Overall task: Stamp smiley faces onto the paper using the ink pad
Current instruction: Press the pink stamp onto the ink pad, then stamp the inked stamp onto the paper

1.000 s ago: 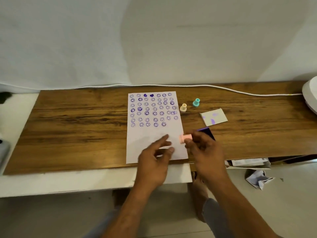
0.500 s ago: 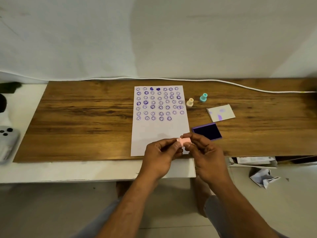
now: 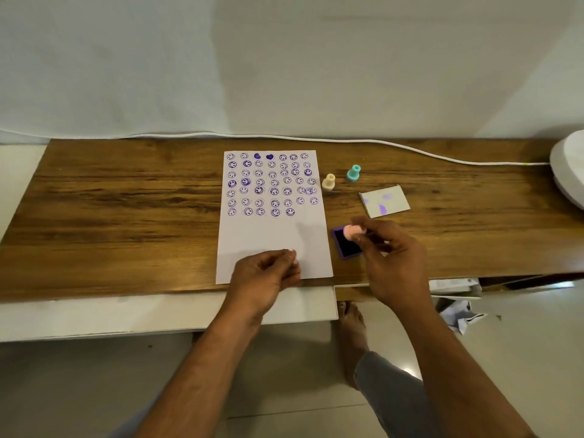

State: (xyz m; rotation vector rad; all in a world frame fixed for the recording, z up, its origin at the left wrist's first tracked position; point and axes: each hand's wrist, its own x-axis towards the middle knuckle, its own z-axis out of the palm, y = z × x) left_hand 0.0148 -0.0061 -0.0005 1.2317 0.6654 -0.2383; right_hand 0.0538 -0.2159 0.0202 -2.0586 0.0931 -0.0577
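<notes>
A white paper [image 3: 271, 245] lies on the wooden table [image 3: 126, 216], its upper half covered with several rows of purple smiley prints. My right hand [image 3: 392, 263] grips a small pink stamp [image 3: 350, 231] by its sides, held just over the purple ink pad [image 3: 345, 246], which sits right of the paper and is partly hidden by the hand. My left hand [image 3: 265, 276] rests on the paper's near edge with fingers curled loosely and nothing in it.
A cream stamp [image 3: 328, 182] and a teal stamp [image 3: 353, 173] stand right of the paper. The ink pad's white lid [image 3: 384, 202] lies beyond the pad. A white cable [image 3: 410, 150] runs along the back edge. A white object [image 3: 568, 172] sits at far right.
Both hands held the pink stamp together over the paper's near edge. Now my right hand has carried it right over the ink pad, and my left hand has let go and settled on the paper.
</notes>
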